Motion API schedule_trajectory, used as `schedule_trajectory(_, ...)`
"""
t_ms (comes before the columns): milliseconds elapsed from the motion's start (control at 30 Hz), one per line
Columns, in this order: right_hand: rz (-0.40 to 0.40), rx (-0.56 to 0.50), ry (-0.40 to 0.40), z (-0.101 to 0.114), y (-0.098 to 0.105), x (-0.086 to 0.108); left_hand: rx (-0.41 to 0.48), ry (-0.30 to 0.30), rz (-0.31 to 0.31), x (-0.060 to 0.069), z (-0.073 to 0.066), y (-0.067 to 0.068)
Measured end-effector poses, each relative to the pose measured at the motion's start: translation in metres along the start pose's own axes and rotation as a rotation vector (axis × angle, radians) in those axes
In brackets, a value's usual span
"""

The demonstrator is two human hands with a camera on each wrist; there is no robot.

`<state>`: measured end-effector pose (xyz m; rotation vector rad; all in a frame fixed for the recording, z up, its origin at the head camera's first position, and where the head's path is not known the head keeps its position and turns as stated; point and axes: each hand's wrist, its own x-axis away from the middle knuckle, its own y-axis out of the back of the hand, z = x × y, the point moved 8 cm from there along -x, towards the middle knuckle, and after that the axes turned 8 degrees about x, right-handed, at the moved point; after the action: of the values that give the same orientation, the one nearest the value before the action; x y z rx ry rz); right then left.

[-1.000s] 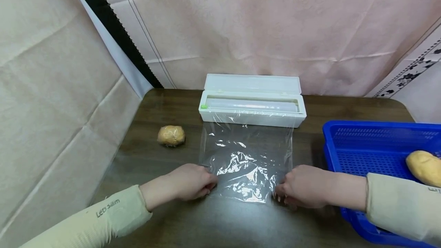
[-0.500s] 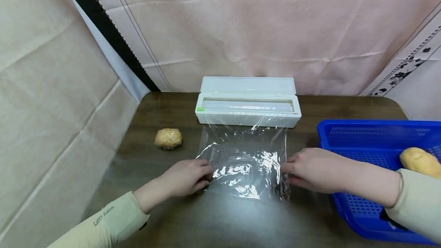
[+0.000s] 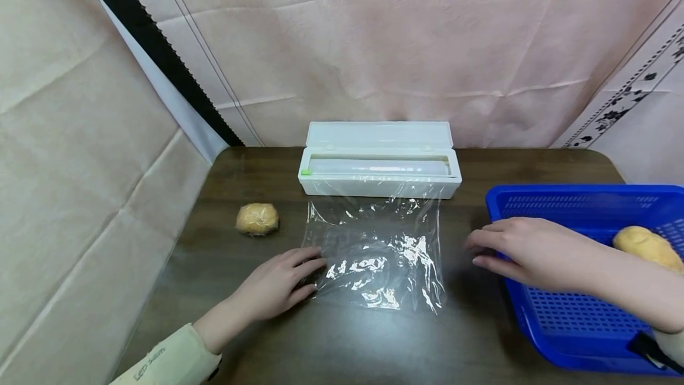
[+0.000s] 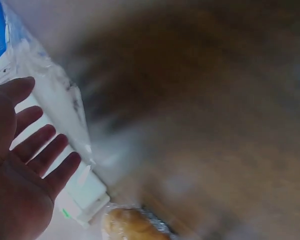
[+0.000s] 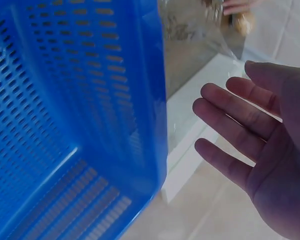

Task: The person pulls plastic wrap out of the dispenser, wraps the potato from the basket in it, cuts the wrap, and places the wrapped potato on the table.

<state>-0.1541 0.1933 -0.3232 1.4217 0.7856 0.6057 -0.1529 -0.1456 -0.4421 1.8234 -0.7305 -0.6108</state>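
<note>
A sheet of clear cling film [image 3: 374, 254] lies spread on the table, drawn out of a white cling film box [image 3: 379, 186] whose lid stands raised. At the sheet's left edge is my left hand [image 3: 280, 284], its fingers loosely spread; whether the fingertips touch the film I cannot tell. My right hand [image 3: 540, 254] hovers over the left rim of a blue basket [image 3: 582, 314], holding nothing, its fingers [image 5: 235, 107] apart in the right wrist view. Inside the basket sits a yellow potato [image 3: 646, 245], partly behind the right forearm. A film-wrapped potato [image 3: 257, 219] rests left of the sheet.
The brown wooden table [image 3: 342, 349] ends at the back against a hanging pale cloth [image 3: 374, 52]. Another cloth [image 3: 80, 195] hangs along the left side. The basket takes up the table's right side.
My right hand has let go of the film's right edge and moved right, over the basket rim. My left hand's fingers have loosened at the left edge. The head view has shifted slightly.
</note>
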Motion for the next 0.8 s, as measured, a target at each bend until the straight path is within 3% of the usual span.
schedule_trajectory(167,-0.017,0.042,-0.139,-0.020,0.008,0.023,-0.012,-0.072,-0.018,0.011,0.002,-0.005)
schedule_trajectory(333,0.024,0.025,-0.275,-0.044,0.012,0.044,-0.025,-0.115,-0.040,0.016,0.008,-0.009)
schedule_trajectory(800,0.101,0.015,-0.487,-0.109,-0.007,0.099,-0.022,-0.177,-0.070,0.019,0.007,-0.011)
